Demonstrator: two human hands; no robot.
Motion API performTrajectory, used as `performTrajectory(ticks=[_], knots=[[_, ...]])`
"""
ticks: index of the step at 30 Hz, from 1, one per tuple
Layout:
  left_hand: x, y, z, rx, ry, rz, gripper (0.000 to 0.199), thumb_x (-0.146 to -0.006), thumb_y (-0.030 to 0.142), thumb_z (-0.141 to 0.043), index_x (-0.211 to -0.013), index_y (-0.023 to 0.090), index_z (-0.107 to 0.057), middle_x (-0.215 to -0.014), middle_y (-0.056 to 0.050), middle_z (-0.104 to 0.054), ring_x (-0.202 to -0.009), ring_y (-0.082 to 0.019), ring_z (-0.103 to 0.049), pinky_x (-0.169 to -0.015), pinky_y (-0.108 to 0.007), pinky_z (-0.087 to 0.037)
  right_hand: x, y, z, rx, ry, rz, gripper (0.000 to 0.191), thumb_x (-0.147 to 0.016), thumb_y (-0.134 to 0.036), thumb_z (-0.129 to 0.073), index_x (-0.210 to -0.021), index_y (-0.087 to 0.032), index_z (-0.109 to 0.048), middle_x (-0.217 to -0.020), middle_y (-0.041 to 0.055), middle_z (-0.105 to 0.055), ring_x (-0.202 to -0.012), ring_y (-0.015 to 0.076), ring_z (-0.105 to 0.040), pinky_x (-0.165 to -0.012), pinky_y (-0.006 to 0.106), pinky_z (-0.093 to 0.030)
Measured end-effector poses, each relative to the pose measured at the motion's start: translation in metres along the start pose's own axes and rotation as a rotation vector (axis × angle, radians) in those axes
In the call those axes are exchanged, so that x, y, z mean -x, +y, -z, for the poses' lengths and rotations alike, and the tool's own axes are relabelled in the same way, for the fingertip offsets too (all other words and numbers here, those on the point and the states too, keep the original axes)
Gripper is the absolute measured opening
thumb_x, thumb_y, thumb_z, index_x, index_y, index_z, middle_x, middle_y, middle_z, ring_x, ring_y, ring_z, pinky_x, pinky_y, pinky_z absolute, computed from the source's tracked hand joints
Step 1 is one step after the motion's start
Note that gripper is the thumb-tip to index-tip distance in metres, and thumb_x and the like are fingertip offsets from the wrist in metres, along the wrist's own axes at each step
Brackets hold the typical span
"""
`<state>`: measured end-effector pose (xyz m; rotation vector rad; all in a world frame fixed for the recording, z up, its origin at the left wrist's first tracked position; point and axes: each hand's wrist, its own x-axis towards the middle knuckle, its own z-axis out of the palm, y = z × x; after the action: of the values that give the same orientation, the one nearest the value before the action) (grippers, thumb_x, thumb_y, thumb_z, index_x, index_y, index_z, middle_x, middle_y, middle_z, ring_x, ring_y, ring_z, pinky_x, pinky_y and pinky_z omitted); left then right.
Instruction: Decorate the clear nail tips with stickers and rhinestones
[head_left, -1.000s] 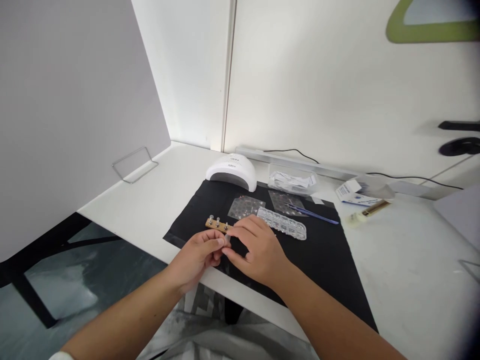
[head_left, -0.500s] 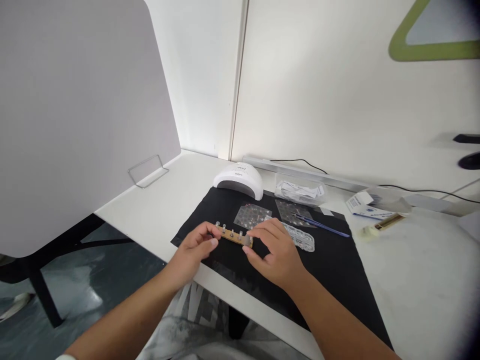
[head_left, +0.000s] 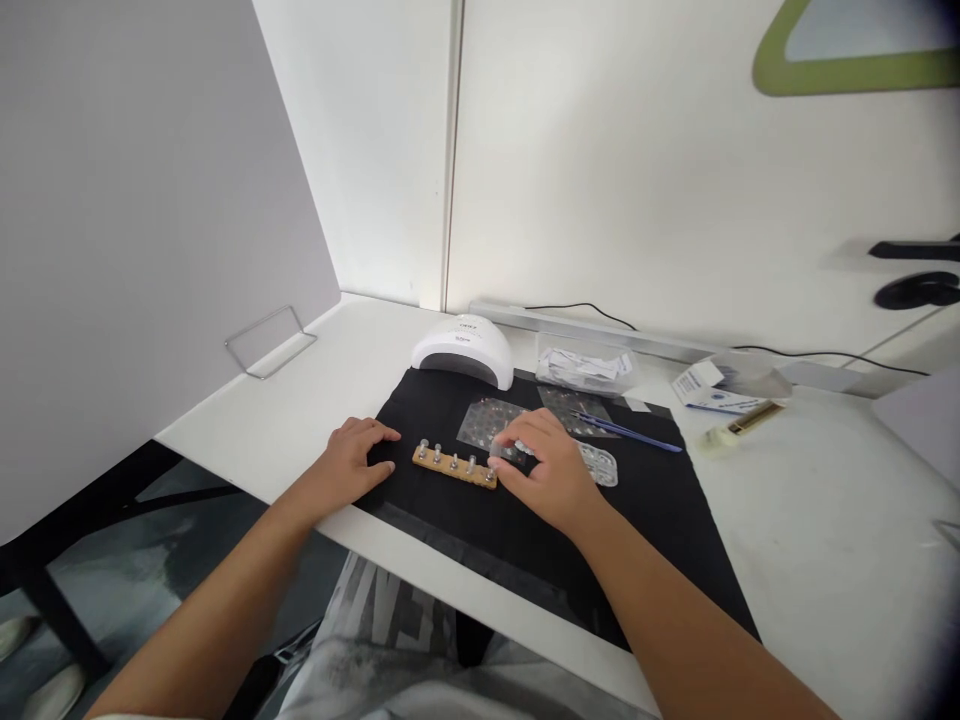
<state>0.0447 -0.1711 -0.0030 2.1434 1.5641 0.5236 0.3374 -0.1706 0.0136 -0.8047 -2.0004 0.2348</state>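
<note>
Hands: two; the left hand (head_left: pixel 345 468) lies across the left edge of the mat (head_left: pixel 622 570), thumb and fingers apart; the right hand (head_left: pixel 553 475) has thumb and forefinger pinched together on a small piece
Piece (head_left: pixel 496 451): one, clear, held over the right end of the strip (head_left: pixel 445 466); whether it touches the strip's end post I cannot tell
Strip: one, tan, lying on the mat between the hands, with five metal posts (head_left: pixel 454 462) upright in a row
Sheets: two, clear, dotted with tiny bits, on the mat beyond the hands; the left sheet (head_left: pixel 480 420) is partly behind the right hand, the right sheet (head_left: pixel 559 402) lies under the tips of the tweezers
Tweezers (head_left: pixel 637 434): one pair, blue
Case (head_left: pixel 602 465): one, clear, partly hidden by the right hand; its contents are too small to tell
Tub (head_left: pixel 551 375): one, clear, with white packets inside
Carton (head_left: pixel 697 378): one, white and blue, beside the brush (head_left: pixel 756 416)
Lamp (head_left: pixel 466 340): one, white, at the mat's far left corner
</note>
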Motion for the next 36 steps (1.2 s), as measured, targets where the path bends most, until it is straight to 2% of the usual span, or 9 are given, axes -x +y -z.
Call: performTrajectory(ticks=[4,7,10,13,21,28,36], knots=[[-0.012,0.015,0.004,-0.131,-0.134,-0.069,0.041,-0.082,0.036,-0.062,-0.120,0.022,-0.061,-0.117,-0.008,-0.061,-0.113,-0.029,-0.049,-0.102,-0.051,-0.032,0.005,0.004,-0.005,-0.026,-0.040,-0.007,0.003,-0.080,-0.017,-0.061,-0.082,-0.018,-0.058,-0.081,0.0049,-0.059,-0.080,0.0236,-0.050,-0.073,0.040,-0.043],[-0.026,0.028,0.009,-0.171,-0.242,-0.102,0.035,-0.079,0.032,-0.064,-0.112,0.021,-0.064,-0.107,-0.007,-0.062,-0.106,-0.027,-0.052,-0.098,-0.047,-0.036,0.007,0.003,-0.007,-0.040,-0.054,0.000,0.004,-0.081,-0.018,-0.062,-0.084,-0.018,-0.059,-0.082,0.0054,-0.059,-0.081,0.0241,-0.050,-0.074,0.040,-0.043],[-0.040,0.037,0.012,-0.124,-0.325,-0.098,0.021,-0.079,0.028,-0.062,-0.097,0.019,-0.065,-0.095,-0.005,-0.062,-0.089,-0.021,-0.056,-0.082,-0.036,-0.043,0.007,0.003,-0.007,-0.046,-0.053,0.008,0.005,-0.081,-0.019,-0.062,-0.086,-0.018,-0.060,-0.082,0.0059,-0.059,-0.081,0.0242,-0.050,-0.074,0.040,-0.043],[-0.049,0.044,0.012,-0.068,-0.384,-0.099,0.015,-0.077,0.026,-0.061,-0.090,0.019,-0.065,-0.089,-0.003,-0.062,-0.079,-0.018,-0.056,-0.069,-0.030,-0.042,0.007,0.003,-0.004,-0.038,-0.074,0.004,0.005,-0.082,-0.019,-0.062,-0.086,-0.018,-0.060,-0.082,0.0059,-0.059,-0.081,0.0242,-0.049,-0.074,0.040,-0.043],[-0.076,0.065,0.001,-0.084,-0.570,-0.369,0.014,-0.074,0.024,-0.068,-0.086,0.019,-0.064,-0.087,-0.003,-0.062,-0.086,-0.020,-0.055,-0.070,-0.029,-0.039,0.010,0.005,0.009,0.034,-0.256,-0.065,0.010,-0.077,-0.017,-0.064,-0.087,-0.017,-0.062,-0.085,0.0063,-0.060,-0.083,0.0247,-0.048,-0.077,0.041,-0.043],[-0.088,0.056,-0.006,-0.050,-0.574,-0.425,0.020,-0.074,0.028,-0.069,-0.092,0.020,-0.065,-0.082,0.000,-0.059,-0.076,-0.016,-0.055,-0.065,-0.026,-0.036,0.013,0.010,0.010,0.007,-0.338,-0.077,0.011,-0.078,-0.018,-0.063,-0.088,-0.015,-0.062,-0.084,0.0069,-0.059,-0.084,0.0249,-0.047,-0.078,0.041,-0.041],[-0.088,0.053,-0.008,-0.076,-0.573,-0.443,0.018,-0.076,0.029,-0.068,-0.091,0.020,-0.065,-0.081,0.000,-0.059,-0.075,-0.016,-0.055,-0.066,-0.026,-0.037,0.015,0.015,0.009,0.038,-0.348,-0.086,0.009,-0.079,-0.017,-0.063,-0.087,-0.014,-0.063,-0.084,0.0070,-0.059,-0.083,0.0245,-0.047,-0.077,0.041,-0.041]])
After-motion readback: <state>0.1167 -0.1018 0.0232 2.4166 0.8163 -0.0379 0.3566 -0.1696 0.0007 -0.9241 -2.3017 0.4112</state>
